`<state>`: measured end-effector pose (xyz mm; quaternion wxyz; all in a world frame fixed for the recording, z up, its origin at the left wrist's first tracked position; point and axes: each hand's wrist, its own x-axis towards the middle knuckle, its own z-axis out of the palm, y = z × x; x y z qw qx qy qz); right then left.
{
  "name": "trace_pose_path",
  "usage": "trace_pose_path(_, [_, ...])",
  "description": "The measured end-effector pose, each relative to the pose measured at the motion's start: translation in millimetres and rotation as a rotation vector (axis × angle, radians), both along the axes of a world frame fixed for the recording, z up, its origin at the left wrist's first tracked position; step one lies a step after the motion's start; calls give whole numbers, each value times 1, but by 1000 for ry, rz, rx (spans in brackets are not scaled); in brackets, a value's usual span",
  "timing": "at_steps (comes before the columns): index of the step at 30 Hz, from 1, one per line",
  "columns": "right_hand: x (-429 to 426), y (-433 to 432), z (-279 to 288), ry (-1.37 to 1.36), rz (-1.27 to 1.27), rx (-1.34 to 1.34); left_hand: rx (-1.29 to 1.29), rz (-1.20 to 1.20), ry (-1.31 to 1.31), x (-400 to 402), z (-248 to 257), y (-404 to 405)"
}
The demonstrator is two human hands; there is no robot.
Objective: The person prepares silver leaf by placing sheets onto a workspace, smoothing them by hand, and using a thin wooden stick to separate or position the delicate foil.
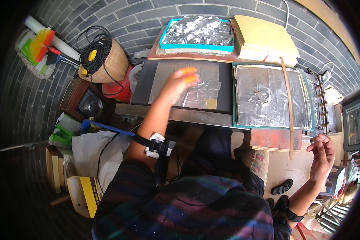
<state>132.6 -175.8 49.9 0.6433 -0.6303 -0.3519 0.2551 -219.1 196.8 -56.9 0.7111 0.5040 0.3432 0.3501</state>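
Observation:
My left hand (181,82), blurred and with orange covers on some fingers, is over a thin silvery foil sheet (165,87) on a dark board (226,90). A small yellowish patch lies at the sheet's lower right corner. My right hand (322,154) is raised beyond the table's right end, thumb and fingertips close together; whether something thin is between them cannot be told. Between the hands, a stack of silvery foil sheets (264,111) rests on a green mat (235,118). A long flat wooden strip (289,105) lies across the stack and overhangs the front edge.
Behind the board stand a turquoise tray (198,47) of crumpled foil pieces and a stack of yellow paper (265,36). A basket (117,63) of black cable is at the left. A metal bar (174,115) edges the table's front. A red-brown board (274,139) juts out below the mat.

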Motion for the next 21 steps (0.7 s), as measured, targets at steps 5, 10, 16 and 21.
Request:
trace_pose_path(5, [-7, 12, -5, -72, -34, -60, -196, -156, 115, 20, -11, -11])
trace_pose_path(10, [0, 1, -19, -149, -111, -142, -148, -127, 194, 29, 2, -19])
trace_pose_path(16, [0, 11, -43, -34, -37, -217, 232, -78, 292, 60, 22, -46])
trace_pose_path(21, [-7, 18, -53, 157, 49, -305, 643, -57, 417, 109, 22, -70])
